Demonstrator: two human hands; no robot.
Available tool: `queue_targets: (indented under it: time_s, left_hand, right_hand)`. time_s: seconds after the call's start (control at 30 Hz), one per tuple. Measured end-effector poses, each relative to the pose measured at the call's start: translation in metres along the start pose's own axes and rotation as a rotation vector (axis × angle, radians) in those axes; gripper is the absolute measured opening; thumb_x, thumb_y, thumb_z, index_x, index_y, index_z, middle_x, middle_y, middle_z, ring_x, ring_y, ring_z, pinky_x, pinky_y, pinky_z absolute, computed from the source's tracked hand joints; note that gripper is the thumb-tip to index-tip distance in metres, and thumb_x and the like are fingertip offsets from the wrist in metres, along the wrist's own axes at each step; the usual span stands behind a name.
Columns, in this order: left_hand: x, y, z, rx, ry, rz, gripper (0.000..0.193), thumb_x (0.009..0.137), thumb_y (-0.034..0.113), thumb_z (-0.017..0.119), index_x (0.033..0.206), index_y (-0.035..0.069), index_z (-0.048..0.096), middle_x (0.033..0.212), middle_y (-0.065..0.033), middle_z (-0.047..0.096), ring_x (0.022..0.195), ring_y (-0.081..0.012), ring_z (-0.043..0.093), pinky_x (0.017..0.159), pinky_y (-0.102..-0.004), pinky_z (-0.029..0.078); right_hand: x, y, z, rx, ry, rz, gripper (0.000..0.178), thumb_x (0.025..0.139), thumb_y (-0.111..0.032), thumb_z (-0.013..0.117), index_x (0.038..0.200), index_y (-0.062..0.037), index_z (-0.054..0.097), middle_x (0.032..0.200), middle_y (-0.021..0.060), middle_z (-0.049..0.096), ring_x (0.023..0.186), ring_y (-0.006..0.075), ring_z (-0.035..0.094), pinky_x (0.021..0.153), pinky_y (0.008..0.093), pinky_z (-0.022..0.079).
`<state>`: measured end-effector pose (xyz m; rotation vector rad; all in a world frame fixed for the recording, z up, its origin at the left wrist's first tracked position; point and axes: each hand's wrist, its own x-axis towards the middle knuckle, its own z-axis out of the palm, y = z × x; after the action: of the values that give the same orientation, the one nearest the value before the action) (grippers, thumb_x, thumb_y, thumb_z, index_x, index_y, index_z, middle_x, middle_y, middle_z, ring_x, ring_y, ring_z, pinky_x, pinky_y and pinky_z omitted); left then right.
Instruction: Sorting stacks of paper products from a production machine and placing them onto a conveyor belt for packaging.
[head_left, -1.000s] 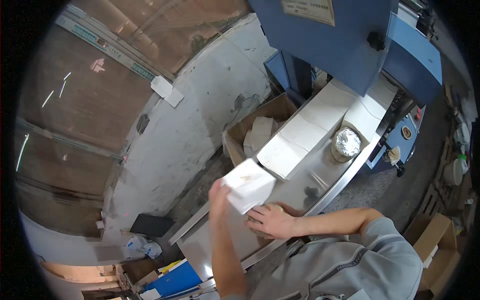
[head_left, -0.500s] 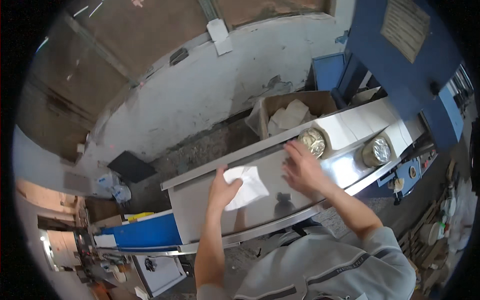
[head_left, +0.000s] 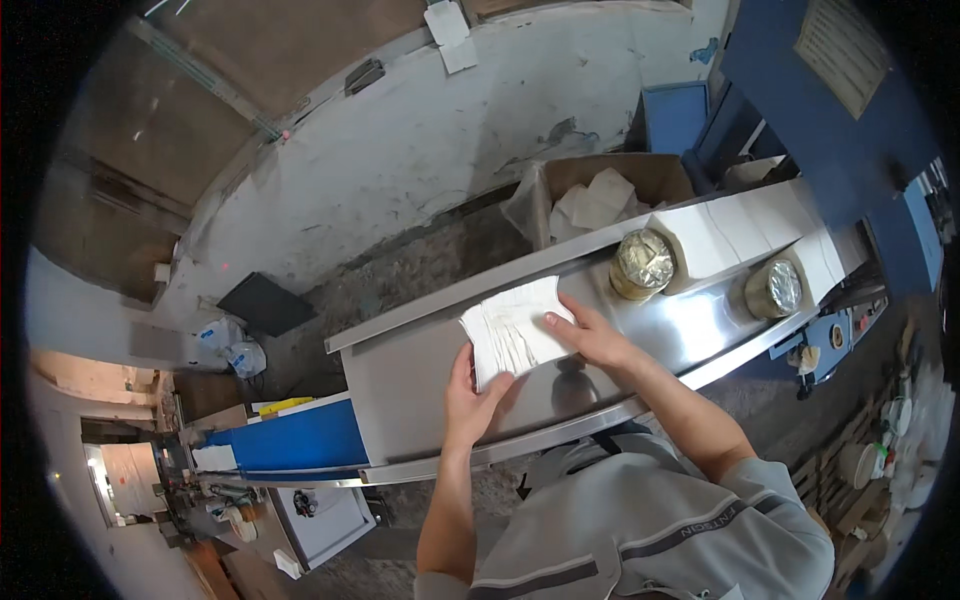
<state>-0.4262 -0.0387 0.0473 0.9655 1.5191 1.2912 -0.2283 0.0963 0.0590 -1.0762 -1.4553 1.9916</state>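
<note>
Between my two hands is a stack of white folded paper, like napkins [head_left: 512,335], held above a long steel worktop [head_left: 400,390]. My left hand [head_left: 474,402] grips its lower left corner, thumb on top. At the right side my right hand [head_left: 592,336] holds its edge, with the thumb on the upper face. Creases and fanned layers show along the stack's left part. Two cylinders with crinkled foil-like ends, a left one [head_left: 643,265] and a right one [head_left: 773,290], stand on the worktop against long rows of white folded paper [head_left: 740,232].
Behind the worktop is a cardboard box [head_left: 540,215] with loose white paper in it. A blue machine [head_left: 830,110] rises at the right end. A blue panel [head_left: 300,438] adjoins the worktop's left end. Raised metal rims run along both long edges.
My right hand has come left from near the left foil-ended cylinder and now grips the paper stack. The stack is turned, with more of its face showing. The view has shifted slightly.
</note>
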Motion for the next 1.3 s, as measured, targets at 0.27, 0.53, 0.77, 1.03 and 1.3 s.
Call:
queue_targets:
  time_s: [0.27,0.53,0.77,1.03,1.3]
  left_hand:
    - [0.001,-0.009,-0.003,-0.167,0.042,-0.007,0.063,0.092,0.0,0.059,0.145,-0.006,0.027,0.137,-0.0181,0.05,0.12,-0.0211,0.055,0.101,-0.0327,0.043]
    - [0.002,0.001,0.028,0.033,0.214,0.14,0.055,0.094,-0.001,0.049,0.146,0.008,0.032,0.117,-0.0168,0.063,0.101,-0.0193,0.063,0.084,-0.0303,0.05]
    - [0.001,-0.003,0.015,0.325,0.113,0.26,0.023,0.093,0.003,0.053,0.115,0.001,0.061,0.12,-0.0167,0.059,0.097,-0.0214,0.063,0.076,-0.032,0.053]
    - [0.005,0.012,0.023,0.491,0.295,0.173,0.023,0.086,0.023,0.071,0.096,0.002,0.069,0.115,-0.0233,0.06,0.108,-0.0393,0.06,0.092,-0.04,0.048]
    - [0.01,0.02,0.025,0.442,0.265,0.097,0.017,0.081,0.015,0.069,0.093,0.002,0.067,0.114,-0.025,0.06,0.109,-0.0423,0.058,0.092,-0.0416,0.047]
  right_hand:
    - [-0.01,-0.01,0.003,-0.211,0.089,-0.152,0.093,0.086,-0.044,0.069,0.146,0.0089,0.021,0.129,0.0269,0.054,0.12,0.0316,0.054,0.1,0.0373,0.043]
    - [-0.023,-0.02,0.033,-0.885,0.237,-0.293,0.112,0.075,-0.042,0.078,0.15,0.0026,0.009,0.143,0.0344,0.031,0.13,0.0502,0.036,0.108,0.0457,0.035]
    - [-0.019,-0.011,0.027,-0.84,0.227,-0.273,0.1,0.078,-0.027,0.072,0.151,-0.0004,0.009,0.144,0.0346,0.029,0.131,0.0497,0.035,0.108,0.0445,0.035]
    - [-0.02,-0.012,0.029,-0.857,0.236,-0.25,0.097,0.079,-0.027,0.069,0.152,-0.0029,0.01,0.144,0.0382,0.027,0.129,0.0515,0.038,0.107,0.0446,0.037]
    - [-0.019,-0.01,0.028,-0.848,0.247,-0.269,0.097,0.079,-0.028,0.07,0.152,-0.0025,0.011,0.143,0.0382,0.028,0.129,0.0516,0.038,0.107,0.0442,0.037]
